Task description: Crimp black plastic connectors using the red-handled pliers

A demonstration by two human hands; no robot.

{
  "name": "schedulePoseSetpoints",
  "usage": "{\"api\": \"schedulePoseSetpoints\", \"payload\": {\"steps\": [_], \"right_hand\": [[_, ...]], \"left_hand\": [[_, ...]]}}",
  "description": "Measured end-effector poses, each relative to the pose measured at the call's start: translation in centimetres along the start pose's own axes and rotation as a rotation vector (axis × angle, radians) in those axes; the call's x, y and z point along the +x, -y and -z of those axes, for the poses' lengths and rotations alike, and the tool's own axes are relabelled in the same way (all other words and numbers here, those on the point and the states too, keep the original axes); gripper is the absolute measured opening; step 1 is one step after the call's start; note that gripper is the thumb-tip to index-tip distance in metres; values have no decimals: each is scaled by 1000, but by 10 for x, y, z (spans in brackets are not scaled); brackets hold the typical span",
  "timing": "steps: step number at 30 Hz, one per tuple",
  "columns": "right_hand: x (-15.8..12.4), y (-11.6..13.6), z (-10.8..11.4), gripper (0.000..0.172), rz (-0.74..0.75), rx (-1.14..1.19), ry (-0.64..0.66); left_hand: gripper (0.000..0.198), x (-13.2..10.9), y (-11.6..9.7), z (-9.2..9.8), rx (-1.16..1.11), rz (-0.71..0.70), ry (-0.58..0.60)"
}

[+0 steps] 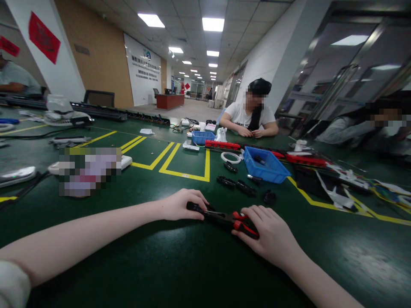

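My right hand (268, 231) is closed around the red and black handles of long-nose pliers (229, 218). The jaws point left and reach a small black part (195, 208), whose exact kind I cannot make out. Thumb and fingers of my left hand (184, 205) pinch that part just above the green tabletop. The plier tips meet its right end, though whether they grip it is too small to tell. Beyond my hands lie several similar black pieces (245, 188) on the table.
A blue bin (266, 166) holding a dark piece stands beyond my right hand, near a white tape roll (230, 158). Red strips (223, 145) and a smaller blue bin (203, 137) lie farther back. Across the table sits a person (248, 113). Cables and white scraps (340, 196) are at right.
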State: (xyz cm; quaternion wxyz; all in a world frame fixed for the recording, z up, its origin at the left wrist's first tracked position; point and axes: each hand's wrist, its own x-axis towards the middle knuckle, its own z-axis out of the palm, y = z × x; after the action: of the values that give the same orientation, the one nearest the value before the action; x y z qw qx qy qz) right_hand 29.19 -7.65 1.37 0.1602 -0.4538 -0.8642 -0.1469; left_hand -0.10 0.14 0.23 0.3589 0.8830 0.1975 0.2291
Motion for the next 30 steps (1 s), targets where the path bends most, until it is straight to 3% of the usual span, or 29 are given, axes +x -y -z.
{"api": "schedulePoseSetpoints", "payload": {"steps": [10, 20, 30], "right_hand": [[-1, -8, 1, 37, -33, 98, 85], [-1, 4, 2, 37, -115, 139, 107], [-1, -7, 2, 38, -31, 90, 63]], "left_hand": [[21, 0, -3, 0, 26, 13, 11], [17, 1, -1, 0, 21, 4, -3], [20, 1, 0, -1, 33, -3, 3]]}}
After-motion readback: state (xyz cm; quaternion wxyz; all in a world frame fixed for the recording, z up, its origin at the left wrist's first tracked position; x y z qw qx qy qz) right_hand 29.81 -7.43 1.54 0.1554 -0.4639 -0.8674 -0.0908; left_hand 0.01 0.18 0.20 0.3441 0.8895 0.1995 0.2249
